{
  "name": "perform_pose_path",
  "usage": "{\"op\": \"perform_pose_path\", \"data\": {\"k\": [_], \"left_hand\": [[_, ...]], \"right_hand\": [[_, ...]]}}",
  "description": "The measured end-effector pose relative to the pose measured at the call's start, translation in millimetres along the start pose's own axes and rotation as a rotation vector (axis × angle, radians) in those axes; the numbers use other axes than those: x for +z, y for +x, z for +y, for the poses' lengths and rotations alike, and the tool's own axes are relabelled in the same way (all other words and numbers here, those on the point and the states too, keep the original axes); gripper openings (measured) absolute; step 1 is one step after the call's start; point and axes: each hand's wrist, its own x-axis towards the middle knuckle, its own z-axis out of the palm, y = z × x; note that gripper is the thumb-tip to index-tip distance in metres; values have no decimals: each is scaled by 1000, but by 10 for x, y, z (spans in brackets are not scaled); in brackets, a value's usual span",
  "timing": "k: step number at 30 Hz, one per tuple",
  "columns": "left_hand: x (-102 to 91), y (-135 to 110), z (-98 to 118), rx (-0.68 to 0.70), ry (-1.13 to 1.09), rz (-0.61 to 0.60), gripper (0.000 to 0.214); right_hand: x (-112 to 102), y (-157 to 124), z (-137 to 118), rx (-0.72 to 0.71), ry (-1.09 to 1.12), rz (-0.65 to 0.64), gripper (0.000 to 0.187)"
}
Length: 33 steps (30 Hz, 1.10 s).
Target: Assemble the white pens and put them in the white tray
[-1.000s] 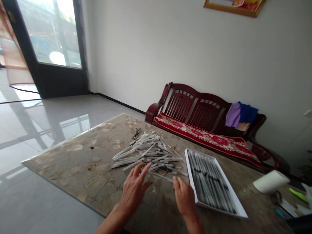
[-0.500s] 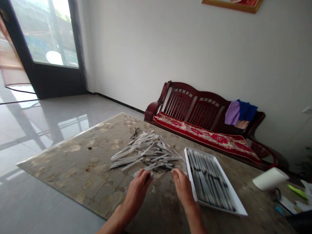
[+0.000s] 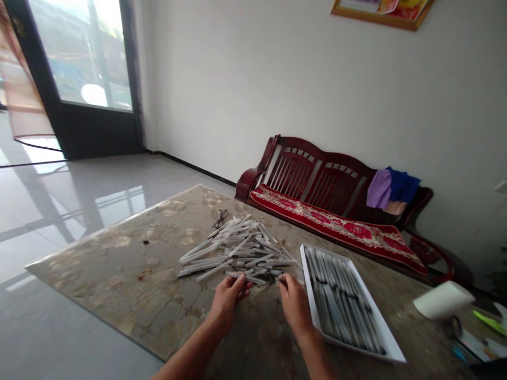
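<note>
Left hand (image 3: 229, 300) has a pale tube (image 3: 254, 279) pinched between thumb and fingers, lying nearly level, left of the box (image 3: 379, 322). Right hand (image 3: 295, 305) is just left of the box, fingertips drawn together; too small and blurred to tell if it grips anything. Can't tell if that hand touches the box wall either. Hands are apart, the tube's free end pointing toward the right hand.

Progress, my read: box side looks well along. Pens (image 3: 336, 306) lie side by side in it, in what look like two rows with a dark band across the middle, covering most of its floor. Too blurred to count or to say if each is complete. Outstanding: a big loose heap (image 3: 242, 244) left of the box, tubes crossing at all angles, some dark bits among them. So plenty unsorted, I'd say well short of finished.

Also on the table (image 3: 99, 264): glasses (image 3: 220, 218) left of the box, beyond the heap; white roll (image 3: 442, 300) right of the box.
</note>
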Motion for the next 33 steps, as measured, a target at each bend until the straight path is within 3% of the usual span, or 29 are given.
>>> {"op": "perform_pose_path", "data": {"k": [4, 8, 17, 25, 33], "left_hand": [[36, 34, -19, 1, 6, -2, 34], [31, 34, -49, -4, 30, -24, 34], [25, -4, -26, 35, 64, -80, 43], [35, -57, -20, 19, 70, -53, 44], [48, -66, -80, 14, 110, -101, 43]], "right_hand": [[-3, -86, -189, 12, 187, 22, 14], [13, -118, -267, -42, 187, 27, 15], [71, -185, -214, -196, 145, 69, 17], [93, -231, -165, -133, 253, 162, 11], [78, -241, -167, -203, 188, 118, 15]]}}
